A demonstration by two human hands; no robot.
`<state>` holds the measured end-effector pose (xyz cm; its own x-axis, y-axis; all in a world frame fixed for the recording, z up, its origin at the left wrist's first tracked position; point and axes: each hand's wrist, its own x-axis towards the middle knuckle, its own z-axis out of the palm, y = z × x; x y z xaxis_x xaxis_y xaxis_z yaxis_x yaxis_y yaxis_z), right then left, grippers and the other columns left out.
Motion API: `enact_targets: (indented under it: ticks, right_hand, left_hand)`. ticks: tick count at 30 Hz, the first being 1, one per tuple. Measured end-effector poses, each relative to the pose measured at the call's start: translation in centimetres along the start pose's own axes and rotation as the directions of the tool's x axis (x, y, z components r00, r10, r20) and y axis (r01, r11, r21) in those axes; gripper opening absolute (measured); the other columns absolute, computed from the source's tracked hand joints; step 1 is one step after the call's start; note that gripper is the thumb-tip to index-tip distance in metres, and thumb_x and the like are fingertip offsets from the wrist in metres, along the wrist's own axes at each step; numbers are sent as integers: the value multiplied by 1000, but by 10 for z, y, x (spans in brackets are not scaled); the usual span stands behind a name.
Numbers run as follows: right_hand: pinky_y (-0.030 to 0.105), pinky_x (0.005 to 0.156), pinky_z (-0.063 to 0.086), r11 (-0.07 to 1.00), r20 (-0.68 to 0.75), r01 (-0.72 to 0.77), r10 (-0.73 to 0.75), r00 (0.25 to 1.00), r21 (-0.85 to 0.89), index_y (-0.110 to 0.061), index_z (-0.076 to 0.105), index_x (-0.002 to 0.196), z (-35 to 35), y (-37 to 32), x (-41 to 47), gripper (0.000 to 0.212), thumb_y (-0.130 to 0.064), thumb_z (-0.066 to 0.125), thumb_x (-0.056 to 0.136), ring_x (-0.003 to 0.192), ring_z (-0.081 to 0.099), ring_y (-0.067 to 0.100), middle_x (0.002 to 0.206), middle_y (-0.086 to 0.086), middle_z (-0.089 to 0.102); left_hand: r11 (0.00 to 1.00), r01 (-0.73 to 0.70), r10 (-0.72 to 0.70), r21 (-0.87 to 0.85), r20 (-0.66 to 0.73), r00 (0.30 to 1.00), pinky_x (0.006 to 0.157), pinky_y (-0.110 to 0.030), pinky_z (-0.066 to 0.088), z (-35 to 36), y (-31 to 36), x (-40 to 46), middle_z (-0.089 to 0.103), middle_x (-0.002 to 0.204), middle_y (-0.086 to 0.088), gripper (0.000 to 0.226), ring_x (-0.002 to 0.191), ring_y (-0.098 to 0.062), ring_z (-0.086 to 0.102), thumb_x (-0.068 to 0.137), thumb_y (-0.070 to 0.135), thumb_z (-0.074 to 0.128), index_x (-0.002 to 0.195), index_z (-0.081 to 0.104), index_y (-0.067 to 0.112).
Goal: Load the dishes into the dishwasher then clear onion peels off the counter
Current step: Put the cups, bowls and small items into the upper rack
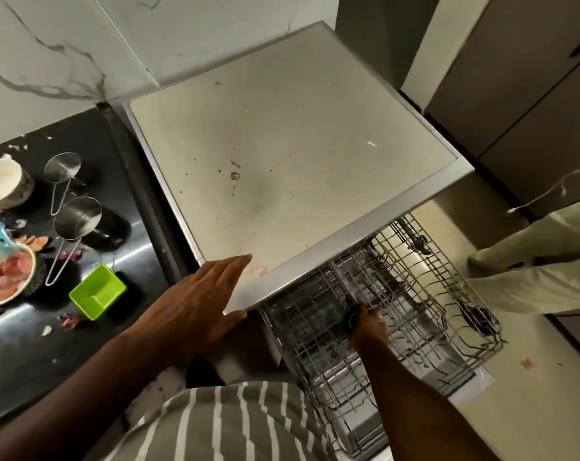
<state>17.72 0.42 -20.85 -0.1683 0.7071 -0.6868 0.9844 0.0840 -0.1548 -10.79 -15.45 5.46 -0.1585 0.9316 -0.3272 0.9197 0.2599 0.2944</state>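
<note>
Your right hand (365, 322) reaches down into the pulled-out dishwasher rack (415, 294), grip closed on a small dark item (349, 319); what it is cannot be told. Your left hand (202, 294) lies flat, fingers straight, on the dishwasher top (282, 128). Bowls (2, 181), strainers (62, 166) and onion peels (70, 319) sit on the bench (15, 361), left.

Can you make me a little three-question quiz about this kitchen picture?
1. True or false: the left hand lies flat on the dishwasher top.
2. What colour is the square container on the black counter? A red, B green, C white
3. Fill in: the right hand reaches down into the pulled-out wire ____.

Key: 1 true; 2 B; 3 rack
</note>
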Motion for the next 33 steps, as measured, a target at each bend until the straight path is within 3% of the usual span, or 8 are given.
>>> enact_targets:
  ticks: [4,8,12,20,23,28,30,33]
  right_hand:
    - [53,104,54,998,10,-25,26,1000,-52,-32,25,157,8,-1,4,73,-28,68,98,133,52,40,154,22,41]
    - [48,97,59,997,7,-32,33,999,-75,-34,17,162,14,2,-3,98,-11,76,88,128,58,37,155,21,41]
    - [47,100,57,997,-29,-79,79,997,-7,-29,6,166,16,5,-12,108,-8,76,87,132,54,37,164,19,29]
    - [59,109,48,987,-225,58,-23,974,148,-29,11,164,1,-15,-44,108,-23,84,85,145,41,43,166,18,24]
    - [58,107,50,979,-310,149,-99,945,141,-28,23,162,-8,-36,-70,83,-36,71,96,145,41,40,167,14,25]
    - [47,97,56,889,-505,406,-257,824,211,-27,49,152,-35,-99,-129,56,-21,67,98,132,52,30,161,4,33]
    - [45,91,60,829,-605,520,-310,733,205,-22,59,140,-46,-126,-152,45,-14,69,96,118,56,25,145,7,46]
    - [48,87,62,742,-688,662,-424,589,110,-14,64,127,-58,-165,-179,35,-8,71,93,111,52,15,126,4,52]
  left_hand:
    - [1000,5,-5,0,-2,1000,119,-25,27,0,2,1,19,170,8,94,153,-11,23,97,62,57,164,-1,29]
    - [1000,-20,20,-5,-9,1000,118,-22,26,1,4,1,21,169,8,93,153,-10,23,98,60,55,165,0,28]
    - [999,-38,36,-35,-31,999,112,-17,18,5,3,-1,23,169,7,93,153,-10,24,97,63,56,165,2,28]
    - [992,-88,79,-89,-99,992,112,-13,8,5,-16,-19,19,170,9,89,152,-7,19,98,55,59,165,8,26]
    - [990,-113,101,-85,-140,985,113,-12,10,3,-30,-35,27,167,6,87,151,-10,26,96,51,62,164,17,22]
    - [987,-93,67,-129,-195,978,118,-14,14,2,-65,-65,31,166,2,88,151,-14,30,94,53,60,164,19,18]
    - [984,-67,31,-164,-212,977,120,-17,19,2,-79,-79,32,165,2,88,150,-14,31,94,52,61,164,19,19]
    - [978,-31,-22,-206,-251,968,119,-12,12,2,-97,-100,31,166,2,86,150,-12,30,95,49,61,164,19,19]
